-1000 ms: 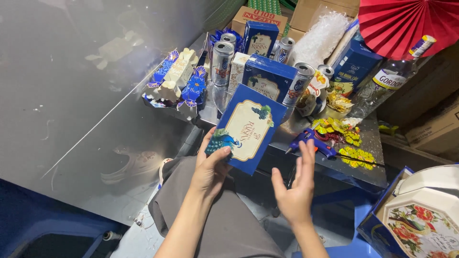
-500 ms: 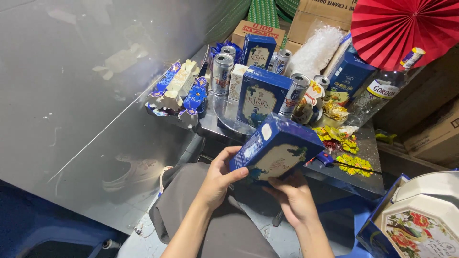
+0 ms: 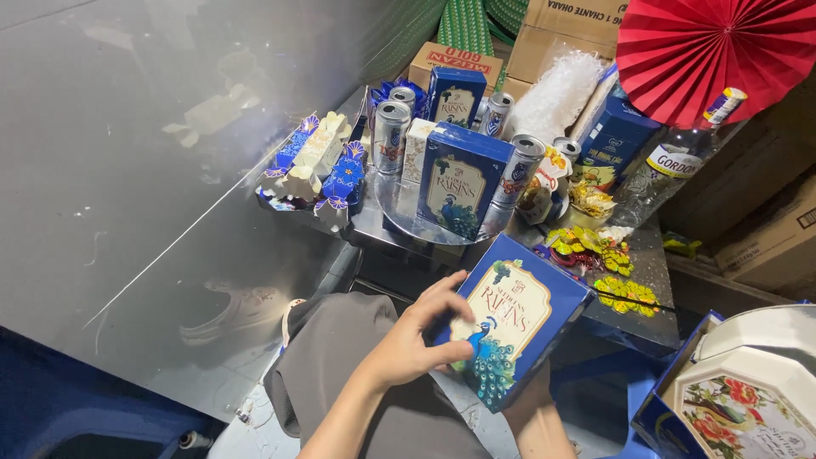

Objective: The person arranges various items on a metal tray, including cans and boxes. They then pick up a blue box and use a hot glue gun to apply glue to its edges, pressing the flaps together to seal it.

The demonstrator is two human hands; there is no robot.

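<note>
I hold a blue carton (image 3: 514, 327) with a cream label and a peacock picture over my lap, tilted toward me. My left hand (image 3: 421, 340) grips its left edge, fingers spread over the front. My right hand (image 3: 527, 416) is under the carton, almost wholly hidden by it. Just beyond stands a round silver tray (image 3: 399, 217) with a matching blue carton (image 3: 459, 183) upright in the middle and silver drink cans (image 3: 391, 136) around it.
Blue and cream wrapped packs (image 3: 314, 166) lie left of the tray. Yellow flower ornaments (image 3: 599, 255) sit on the metal table to the right. A red paper fan (image 3: 714, 51), a clear bottle (image 3: 671, 166), cardboard boxes (image 3: 459, 59) stand behind. An octagonal floral tin (image 3: 748, 408) is at lower right.
The carton came off the table's front edge, was turned between both hands, and now sits lower over my lap with its front facing me. My right hand went beneath it.
</note>
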